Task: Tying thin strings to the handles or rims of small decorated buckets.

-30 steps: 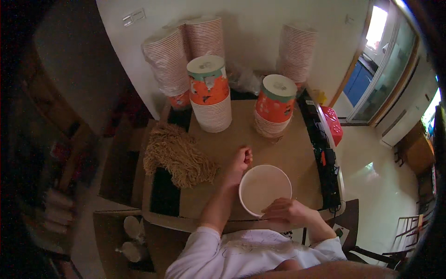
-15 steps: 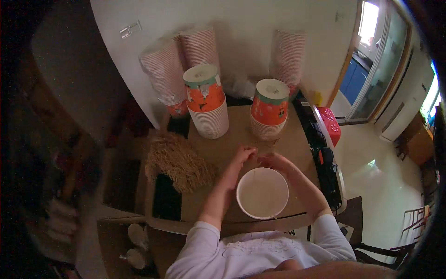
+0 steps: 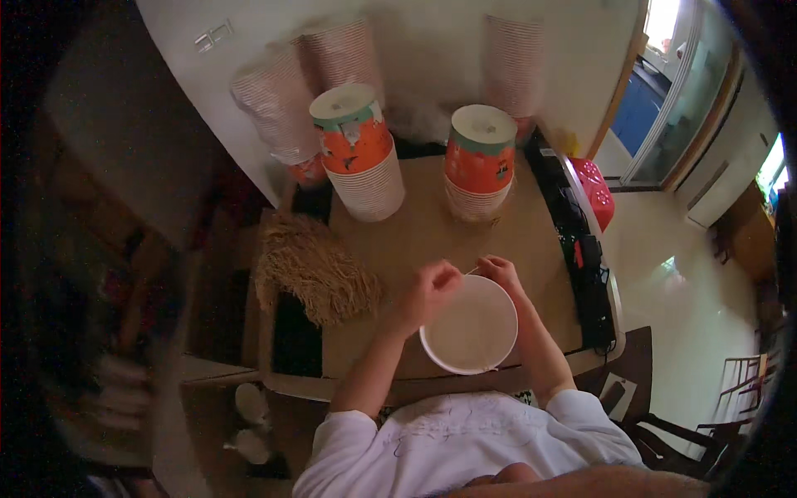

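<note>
A white paper bucket (image 3: 469,328) stands upright at the table's near edge, its mouth facing up and a small bit of twine on its near rim. My right hand (image 3: 498,270) is at the far rim, its fingers pinching a thin twine strand. Over the bucket's far left rim is my left hand (image 3: 432,289), its fingers curled together and somewhat blurred; what they hold, if anything, is hidden. Left of the bucket lies a bundle of brown twine strands (image 3: 315,270).
Two upside-down stacks of orange-and-green paper buckets, a left stack (image 3: 357,153) and a right stack (image 3: 481,162), stand farther back. Tall wrapped stacks (image 3: 513,66) line the wall. Black cables and a power strip (image 3: 591,249) run along the right edge, beside a red stool (image 3: 591,192).
My left hand has come back toward me, over the bucket's rim, with fingers curled. My right hand has shifted slightly and pinches the strand. The whole view has tilted a little.
</note>
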`<state>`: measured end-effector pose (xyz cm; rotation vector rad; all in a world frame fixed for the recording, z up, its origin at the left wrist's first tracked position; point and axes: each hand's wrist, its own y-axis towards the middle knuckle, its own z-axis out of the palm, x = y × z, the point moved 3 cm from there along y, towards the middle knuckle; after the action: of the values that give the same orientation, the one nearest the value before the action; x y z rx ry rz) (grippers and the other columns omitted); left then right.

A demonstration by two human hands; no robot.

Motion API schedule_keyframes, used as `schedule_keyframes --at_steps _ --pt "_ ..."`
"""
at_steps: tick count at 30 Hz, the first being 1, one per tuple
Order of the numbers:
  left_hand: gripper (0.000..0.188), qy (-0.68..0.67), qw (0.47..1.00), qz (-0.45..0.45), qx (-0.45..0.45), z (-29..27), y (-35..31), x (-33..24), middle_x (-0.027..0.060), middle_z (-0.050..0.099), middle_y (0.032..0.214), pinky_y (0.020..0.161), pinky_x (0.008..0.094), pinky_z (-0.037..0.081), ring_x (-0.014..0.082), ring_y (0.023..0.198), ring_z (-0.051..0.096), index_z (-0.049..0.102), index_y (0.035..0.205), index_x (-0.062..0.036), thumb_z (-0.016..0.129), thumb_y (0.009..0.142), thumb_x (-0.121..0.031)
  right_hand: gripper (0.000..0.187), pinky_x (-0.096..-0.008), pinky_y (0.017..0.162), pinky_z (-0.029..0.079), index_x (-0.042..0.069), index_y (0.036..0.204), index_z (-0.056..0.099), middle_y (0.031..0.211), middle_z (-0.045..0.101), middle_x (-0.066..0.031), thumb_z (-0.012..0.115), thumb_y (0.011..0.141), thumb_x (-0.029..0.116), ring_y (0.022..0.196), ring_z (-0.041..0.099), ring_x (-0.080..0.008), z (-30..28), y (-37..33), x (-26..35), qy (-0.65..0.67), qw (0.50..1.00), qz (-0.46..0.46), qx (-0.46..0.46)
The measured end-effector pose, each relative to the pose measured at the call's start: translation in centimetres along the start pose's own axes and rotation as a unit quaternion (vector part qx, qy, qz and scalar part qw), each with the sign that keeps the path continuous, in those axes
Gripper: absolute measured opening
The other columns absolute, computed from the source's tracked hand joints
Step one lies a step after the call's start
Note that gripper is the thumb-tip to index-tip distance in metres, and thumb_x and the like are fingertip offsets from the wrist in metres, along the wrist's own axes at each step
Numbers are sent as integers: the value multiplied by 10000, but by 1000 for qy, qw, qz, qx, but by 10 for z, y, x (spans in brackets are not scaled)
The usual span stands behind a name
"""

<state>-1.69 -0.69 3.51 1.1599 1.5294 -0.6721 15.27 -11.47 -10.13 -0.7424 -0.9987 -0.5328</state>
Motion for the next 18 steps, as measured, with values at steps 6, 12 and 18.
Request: schedule_keyframes --at_steps 6,12,18 --pt "211 252 961 -84 78 27 -22 -39 149 597 801 670 343 472 279 740 594 541 872 -12 610 775 -186 113 -258 484 370 12 679 556 587 521 -6 591 760 81 561 441 -78 -23 31 -44 -208 963 -161 -62" --pt "311 213 977 -20 9 40 -19 -9 165 559 917 695 363 458 282 818 571 461 1002 -27 620 757 -132 170 -258 500 355 35 597 474 599 423 37 549 750 30 607 378 -67 -18 30 -51 -44 996 -80 23" --pt "310 196 978 0 -69 33 -18 -4 147 547 893 710 391 458 299 820 549 450 1038 -41 563 749 -31 68 -254 539 397 27 712 572 679 546 5 540 762 59 627 479 -86 29 -20 10 -111 990 -1 91"
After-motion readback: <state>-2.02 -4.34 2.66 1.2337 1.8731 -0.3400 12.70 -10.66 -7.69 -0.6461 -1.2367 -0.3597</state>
